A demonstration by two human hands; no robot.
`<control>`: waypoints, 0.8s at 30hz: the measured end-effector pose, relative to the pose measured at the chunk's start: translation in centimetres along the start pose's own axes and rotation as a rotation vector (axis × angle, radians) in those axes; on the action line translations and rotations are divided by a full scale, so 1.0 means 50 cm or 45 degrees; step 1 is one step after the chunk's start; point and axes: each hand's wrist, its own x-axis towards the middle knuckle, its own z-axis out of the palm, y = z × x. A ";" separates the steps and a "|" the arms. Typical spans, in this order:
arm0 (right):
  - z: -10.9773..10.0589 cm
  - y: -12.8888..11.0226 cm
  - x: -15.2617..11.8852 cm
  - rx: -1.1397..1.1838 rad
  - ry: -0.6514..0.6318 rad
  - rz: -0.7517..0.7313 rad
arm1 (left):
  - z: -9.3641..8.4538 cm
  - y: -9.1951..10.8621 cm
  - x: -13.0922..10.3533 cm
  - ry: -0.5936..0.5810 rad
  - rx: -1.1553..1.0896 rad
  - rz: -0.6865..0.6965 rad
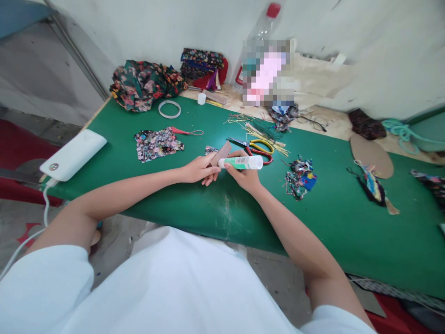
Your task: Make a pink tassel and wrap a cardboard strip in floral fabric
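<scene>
My left hand [199, 169] holds a small brown cardboard piece [221, 153] near the middle of the green table. In my right hand [243, 175] is a white and green glue stick [245, 162], its left end close to the cardboard. Whether the two touch is unclear. A bit of floral fabric [210, 150] shows just behind my left fingers. Just beyond my right hand lie scissors [261, 147] with red and yellow handles. To the left, a floral fabric piece [156, 144] rests flat beside a red cord.
The green table [330, 222] carries a white power bank [73, 155], a tape ring [169, 109], a floral bundle [142, 86], fabric scraps [301, 178], loose threads, tassels [374, 183] and a cardboard oval [371, 155]. A plastic bottle [264, 28] stands near the wall.
</scene>
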 end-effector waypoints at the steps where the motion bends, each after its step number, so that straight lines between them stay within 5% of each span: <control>1: 0.000 0.001 0.001 0.007 0.012 0.013 | -0.001 -0.001 0.000 -0.013 -0.022 -0.001; 9: -0.004 0.009 0.004 0.142 0.077 0.088 | -0.006 -0.001 0.002 -0.136 -0.155 0.032; 17: -0.008 0.007 -0.002 0.251 0.052 0.084 | 0.002 -0.008 0.003 0.070 -0.014 0.098; 24: 0.000 -0.008 -0.011 0.341 -0.012 0.036 | 0.004 -0.002 -0.002 0.091 0.058 0.114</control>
